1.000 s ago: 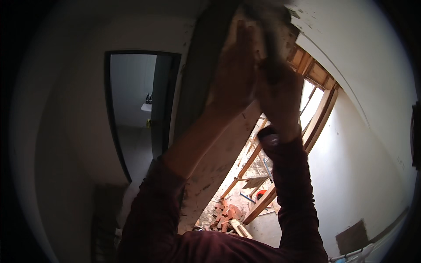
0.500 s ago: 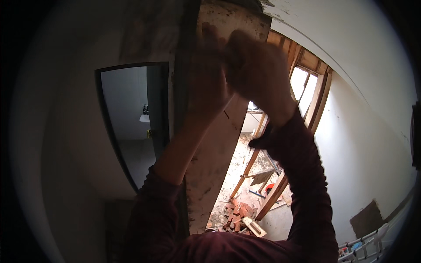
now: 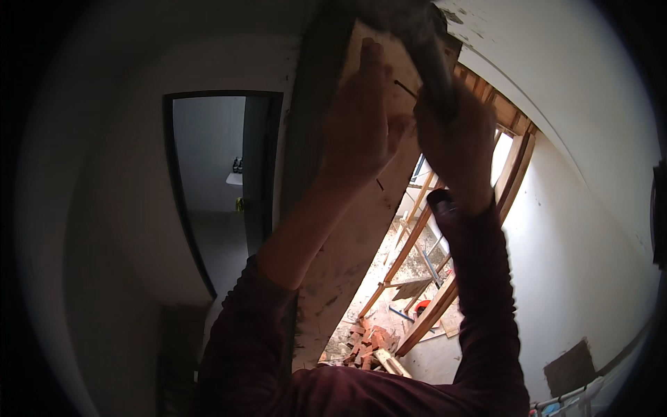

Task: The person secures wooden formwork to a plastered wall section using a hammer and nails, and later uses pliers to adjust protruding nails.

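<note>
A pale, stained wooden board (image 3: 344, 254) runs up the middle of the view. My left hand (image 3: 358, 128) lies against its upper part with fingers stretched upward; no object shows in it. A dark nail (image 3: 405, 87) sticks out just right of those fingertips, and a second nail (image 3: 380, 184) lower down, below the hand. My right hand (image 3: 455, 142) is closed around the dark handle of a hammer (image 3: 432, 59), whose blurred head is at the top, above the board.
A dark-framed doorway (image 3: 169, 153) with a white shelf (image 3: 235, 178) beyond stands left. Right are exposed timber framing (image 3: 524, 167), a white wall (image 3: 563, 264) and a white railing-like object (image 3: 577, 396). Below lie broken bricks (image 3: 368, 344) and a red bucket (image 3: 421, 306).
The hammer and right hand dropped toward the board half a second ago and are now raised again, farther right. A nail now shows beside my left fingers. The view has shifted slightly.
</note>
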Demonstrator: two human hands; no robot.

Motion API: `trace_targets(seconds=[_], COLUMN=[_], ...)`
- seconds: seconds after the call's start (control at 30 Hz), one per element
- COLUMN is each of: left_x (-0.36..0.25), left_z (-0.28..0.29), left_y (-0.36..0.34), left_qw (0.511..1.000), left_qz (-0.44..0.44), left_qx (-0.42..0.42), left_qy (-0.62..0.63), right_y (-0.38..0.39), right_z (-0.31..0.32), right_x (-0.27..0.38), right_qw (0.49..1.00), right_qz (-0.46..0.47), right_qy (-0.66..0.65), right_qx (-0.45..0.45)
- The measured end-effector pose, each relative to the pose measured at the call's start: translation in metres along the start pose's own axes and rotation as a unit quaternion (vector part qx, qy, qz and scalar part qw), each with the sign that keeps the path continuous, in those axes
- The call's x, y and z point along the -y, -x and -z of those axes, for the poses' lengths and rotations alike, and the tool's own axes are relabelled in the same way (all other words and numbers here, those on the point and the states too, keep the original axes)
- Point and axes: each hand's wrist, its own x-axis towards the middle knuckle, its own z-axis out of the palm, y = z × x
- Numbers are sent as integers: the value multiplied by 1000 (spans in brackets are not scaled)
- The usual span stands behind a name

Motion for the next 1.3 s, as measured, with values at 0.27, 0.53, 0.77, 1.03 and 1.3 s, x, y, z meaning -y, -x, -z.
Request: trace_targets(seconds=[0.27, 0.53, 0.77, 1.03, 1.3], left_x=[-4, 1, 3, 1, 4], left_z=[3, -17, -2, -10, -18], left_y=[-10, -8, -4, -4, -13], left_qw=[997, 998, 996, 991, 988], left_qz=[-43, -17, -53, -98, -92], left_qx=[28, -62, -74, -80, -124], left_qy=[65, 10, -26, -52, 14], right_y=[-26, -1, 5, -24, 4], right_z=[11, -17, -6, 8, -13], right_x=[0, 21, 10, 18, 19], right_qw=[985, 974, 996, 989, 983], right_qz=[159, 211, 65, 130, 154], right_qy=[60, 60, -19, 68, 92], right_qx=[-27, -50, -63, -23, -49])
